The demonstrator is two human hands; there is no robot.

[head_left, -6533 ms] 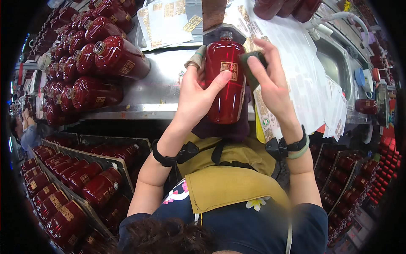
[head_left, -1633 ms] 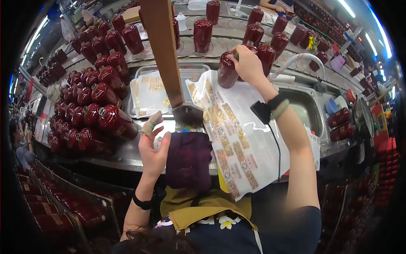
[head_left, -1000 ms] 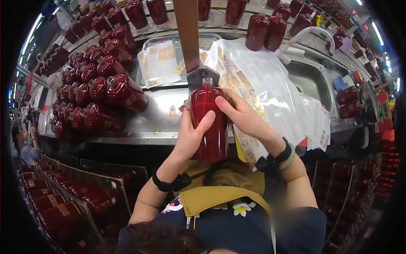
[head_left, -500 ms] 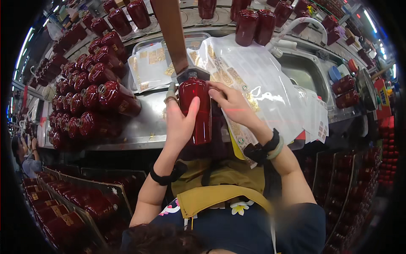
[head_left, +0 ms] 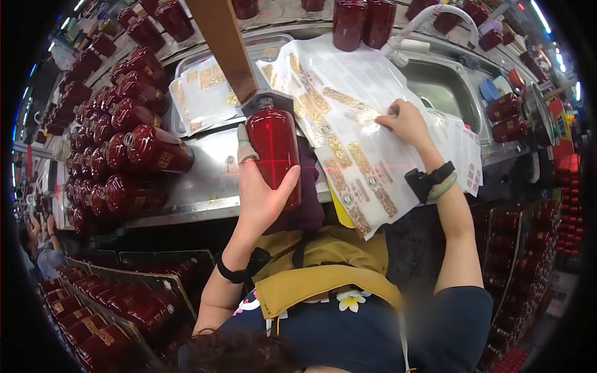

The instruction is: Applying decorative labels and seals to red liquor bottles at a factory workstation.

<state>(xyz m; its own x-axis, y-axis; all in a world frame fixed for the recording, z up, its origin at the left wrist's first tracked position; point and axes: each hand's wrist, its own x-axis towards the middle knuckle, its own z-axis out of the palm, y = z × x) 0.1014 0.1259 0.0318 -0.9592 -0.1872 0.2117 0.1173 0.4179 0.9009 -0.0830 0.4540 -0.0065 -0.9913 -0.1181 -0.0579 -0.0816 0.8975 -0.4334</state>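
A dark red glass bottle (head_left: 273, 140) lies in front of me on a dark purple cloth, its neck against a grey bracket (head_left: 267, 101) at the foot of a brown post. My left hand (head_left: 260, 202) is wrapped round its near left side, a pale cover on one finger. Red laser lines cross the glass. To the right spreads a translucent sheet of gold stickers (head_left: 373, 81). Over its right part my right hand (head_left: 409, 124) is closed in a pinch, fingertips at the sheet's surface. What they hold, if anything, is too small to make out.
Many red bottles (head_left: 165, 152) are stacked on the left of the metal counter (head_left: 211, 174). More sticker sheets (head_left: 202, 93) lie in a tray behind. A sink (head_left: 441, 93) with a white tap (head_left: 463, 15) sits at right. Crates of bottles (head_left: 134, 298) stand below.
My right hand has left the bottle and moved right, over the sticker sheet, closing into a pinch. My left hand stays on the bottle. The whole view has shifted a little.
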